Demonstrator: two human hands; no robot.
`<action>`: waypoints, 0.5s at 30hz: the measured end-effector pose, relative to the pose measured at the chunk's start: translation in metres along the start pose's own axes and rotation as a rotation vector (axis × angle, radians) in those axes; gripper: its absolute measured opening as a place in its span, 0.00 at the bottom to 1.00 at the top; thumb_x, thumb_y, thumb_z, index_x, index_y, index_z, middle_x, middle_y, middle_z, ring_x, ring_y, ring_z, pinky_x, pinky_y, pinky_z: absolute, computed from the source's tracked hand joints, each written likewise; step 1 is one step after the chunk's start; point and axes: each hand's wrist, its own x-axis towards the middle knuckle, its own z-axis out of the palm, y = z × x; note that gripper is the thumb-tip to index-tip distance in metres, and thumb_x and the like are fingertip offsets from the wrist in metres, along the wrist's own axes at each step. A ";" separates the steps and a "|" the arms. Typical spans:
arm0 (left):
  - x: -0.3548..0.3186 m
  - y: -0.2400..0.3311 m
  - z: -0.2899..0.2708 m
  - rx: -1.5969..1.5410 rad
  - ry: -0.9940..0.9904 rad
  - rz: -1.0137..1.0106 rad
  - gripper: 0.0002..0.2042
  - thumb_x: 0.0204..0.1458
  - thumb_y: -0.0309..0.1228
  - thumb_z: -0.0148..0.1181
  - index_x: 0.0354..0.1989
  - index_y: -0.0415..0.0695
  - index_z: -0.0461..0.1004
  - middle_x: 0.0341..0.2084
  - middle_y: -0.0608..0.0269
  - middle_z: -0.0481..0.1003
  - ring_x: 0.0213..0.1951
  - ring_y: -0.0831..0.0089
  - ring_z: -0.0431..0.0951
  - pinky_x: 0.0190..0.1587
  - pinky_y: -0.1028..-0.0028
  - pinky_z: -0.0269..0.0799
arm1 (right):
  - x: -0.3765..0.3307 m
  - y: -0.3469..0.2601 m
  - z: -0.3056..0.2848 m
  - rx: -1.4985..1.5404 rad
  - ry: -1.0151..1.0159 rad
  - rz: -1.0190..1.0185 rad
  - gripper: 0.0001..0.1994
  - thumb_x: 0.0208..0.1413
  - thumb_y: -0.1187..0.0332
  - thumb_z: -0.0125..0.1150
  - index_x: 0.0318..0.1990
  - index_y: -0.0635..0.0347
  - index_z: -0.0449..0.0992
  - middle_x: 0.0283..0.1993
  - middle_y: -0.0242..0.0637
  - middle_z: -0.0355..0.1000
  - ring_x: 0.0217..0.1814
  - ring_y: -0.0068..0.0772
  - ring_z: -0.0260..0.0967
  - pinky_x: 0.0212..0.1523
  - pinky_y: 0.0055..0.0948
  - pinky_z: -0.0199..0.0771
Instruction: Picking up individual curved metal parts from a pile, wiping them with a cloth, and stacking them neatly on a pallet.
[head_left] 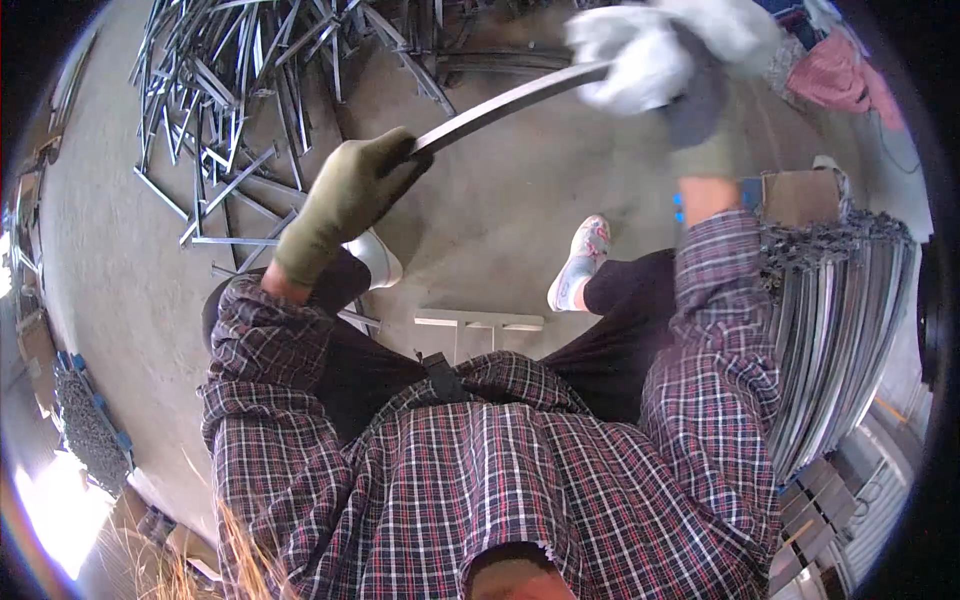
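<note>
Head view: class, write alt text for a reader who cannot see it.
A seated person's gloved left hand grips one end of a flat metal strip, while the right hand rubs a white cloth along it. Loose metal strips litter the concrete floor.

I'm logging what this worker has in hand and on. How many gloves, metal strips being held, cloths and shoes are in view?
Olive work gloves: 2, on the left hand and the right hand
Metal strip held between both hands: 1
White cloth bunched on the strip at the right hand: 1
Shoes: 2, one pale, one white and pink
Total: 6
</note>
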 end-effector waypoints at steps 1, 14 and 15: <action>-0.037 -0.015 -0.023 0.005 -0.020 -0.189 0.08 0.62 0.29 0.63 0.40 0.37 0.74 0.23 0.53 0.69 0.26 0.72 0.66 0.32 0.69 0.69 | 0.025 -0.023 0.026 0.156 0.214 0.199 0.08 0.64 0.66 0.56 0.40 0.61 0.77 0.39 0.35 0.77 0.44 0.33 0.77 0.52 0.37 0.77; -0.020 -0.005 -0.010 -0.064 0.000 -0.125 0.13 0.62 0.38 0.63 0.42 0.39 0.76 0.29 0.42 0.75 0.30 0.41 0.71 0.35 0.58 0.71 | 0.046 -0.093 0.132 0.318 0.288 0.307 0.21 0.68 0.62 0.53 0.64 0.63 0.70 0.61 0.40 0.72 0.65 0.34 0.69 0.67 0.36 0.69; -0.021 -0.008 -0.012 0.004 -0.043 -0.152 0.13 0.61 0.39 0.63 0.42 0.40 0.76 0.28 0.43 0.75 0.29 0.41 0.71 0.34 0.58 0.70 | 0.033 -0.082 0.095 0.301 0.288 0.314 0.21 0.68 0.62 0.53 0.64 0.63 0.70 0.61 0.40 0.72 0.65 0.34 0.69 0.67 0.36 0.69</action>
